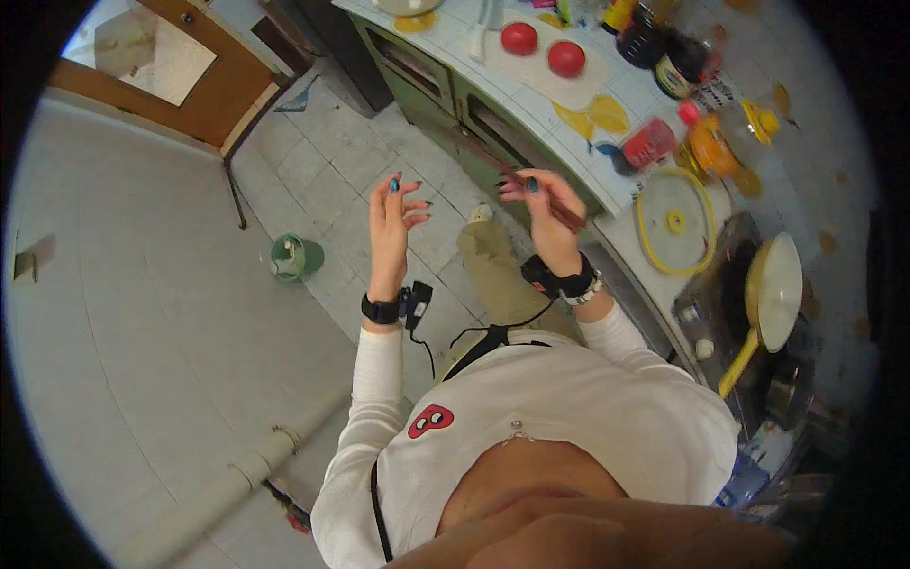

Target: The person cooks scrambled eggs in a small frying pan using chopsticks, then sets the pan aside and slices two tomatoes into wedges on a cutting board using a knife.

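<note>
Reddish-brown sticks (569, 218), slim and partly blurred, lie in the grip of the right hand (545, 213), and we see them slant across it in front of the green cabinet (417, 81) (we cannot tell how many there are). The left hand (391, 223) holds nothing; its fingers are parted and slightly bent above the tiled floor (346, 190), well apart from the right hand. We notice black straps (381, 311) on both wrists. Beyond the right hand, on the counter (450, 27), we find two red tomatoes (519, 38) on a white board (536, 72), with dark bottles (678, 71) near them. A bottle of orange-yellow liquid (713, 147) lies farther along, just beside a clear lid (675, 242) rimmed in yellow. Past that, we make out a pale pan (779, 294) with a yellow handle at the stove (692, 308). A green bucket (301, 258) stands on the floor to our left.
</note>
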`<state>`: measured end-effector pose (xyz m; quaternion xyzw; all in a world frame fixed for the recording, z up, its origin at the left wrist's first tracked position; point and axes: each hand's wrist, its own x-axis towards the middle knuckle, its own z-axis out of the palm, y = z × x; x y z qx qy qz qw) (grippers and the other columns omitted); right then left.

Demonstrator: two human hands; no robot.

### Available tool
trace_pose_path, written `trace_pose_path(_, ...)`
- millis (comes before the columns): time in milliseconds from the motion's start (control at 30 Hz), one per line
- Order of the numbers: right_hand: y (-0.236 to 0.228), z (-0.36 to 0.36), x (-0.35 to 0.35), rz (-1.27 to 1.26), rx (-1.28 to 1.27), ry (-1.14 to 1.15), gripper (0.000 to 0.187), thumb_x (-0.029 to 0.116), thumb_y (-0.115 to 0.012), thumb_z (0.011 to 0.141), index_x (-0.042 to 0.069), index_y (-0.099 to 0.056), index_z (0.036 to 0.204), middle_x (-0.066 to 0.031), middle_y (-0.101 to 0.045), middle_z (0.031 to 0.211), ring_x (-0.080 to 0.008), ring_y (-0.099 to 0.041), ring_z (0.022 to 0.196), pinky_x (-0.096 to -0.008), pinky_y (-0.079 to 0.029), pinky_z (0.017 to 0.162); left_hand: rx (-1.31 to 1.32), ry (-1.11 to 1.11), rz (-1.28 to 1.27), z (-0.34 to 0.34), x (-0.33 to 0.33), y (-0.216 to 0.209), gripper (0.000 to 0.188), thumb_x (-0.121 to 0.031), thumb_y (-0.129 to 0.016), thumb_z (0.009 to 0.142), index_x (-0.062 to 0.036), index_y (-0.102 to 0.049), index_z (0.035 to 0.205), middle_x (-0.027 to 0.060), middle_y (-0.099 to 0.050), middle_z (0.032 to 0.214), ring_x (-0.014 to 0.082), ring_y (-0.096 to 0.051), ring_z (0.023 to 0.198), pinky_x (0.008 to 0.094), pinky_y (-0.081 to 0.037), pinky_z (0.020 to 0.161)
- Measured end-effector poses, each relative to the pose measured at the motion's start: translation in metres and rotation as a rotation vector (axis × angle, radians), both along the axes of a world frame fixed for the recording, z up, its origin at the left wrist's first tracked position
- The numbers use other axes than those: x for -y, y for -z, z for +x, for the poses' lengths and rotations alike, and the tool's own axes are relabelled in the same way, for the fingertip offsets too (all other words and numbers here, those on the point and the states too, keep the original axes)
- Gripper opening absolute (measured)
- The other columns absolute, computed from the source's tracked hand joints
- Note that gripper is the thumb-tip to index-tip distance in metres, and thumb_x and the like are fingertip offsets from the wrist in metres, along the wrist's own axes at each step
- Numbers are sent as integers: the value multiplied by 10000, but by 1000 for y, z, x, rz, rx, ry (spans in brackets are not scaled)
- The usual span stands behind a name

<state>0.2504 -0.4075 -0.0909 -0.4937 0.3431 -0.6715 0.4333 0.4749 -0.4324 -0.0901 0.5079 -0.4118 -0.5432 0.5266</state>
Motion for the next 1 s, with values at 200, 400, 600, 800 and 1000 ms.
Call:
trace_pose_path(200,-29,2,170,-56,103,248,237,104,-501,991,-82,-575,1119,-164,-627,1087,-254,-640,1010,-380,-536,918,50,72,-62,5,243,-11,433,-305,-482,989,-41,-416,1326,118,-567,1199,186,-580,1003,330,-491,850)
trace_pose_path(400,-77,14,312,-78,164,411,217,65,-507,979,-93,-557,1119,-191,-643,1080,-238,-665,962,-360,-557,873,-339,314,116,-31,429,-15,442,-306,-508,972,23,-453,1263,130,-574,1164,232,-568,1049,367,-474,913)
trace_pose_path(600,-98,10,414,58,-33,384,222,55,-532,961,-80,-563,1135,-162,-665,1046,-203,-667,925,-309,-542,849,-577,523,287,-42,498,-13,221,-234,-472,975,-28,-534,1024,14,-534,819,135,-505,702,296,-433,651)
trace_pose_path(800,-88,32,456,311,-232,507,197,73,-615,920,-6,-670,1093,-42,-679,896,-94,-637,797,-216,-496,733,-149,744,379,45,523,-31,157,-217,-486,962,-68,-521,928,-16,-462,696,85,-434,573,254,-361,534)
trace_pose_path(1000,-93,57,470,518,-352,480,204,74,-622,912,-13,-681,1087,-47,-690,856,-93,-638,749,-217,-509,707,94,1061,377,100,571,-49,95,-167,-464,970,-78,-499,963,-34,-453,699,54,-423,554,225,-344,501)
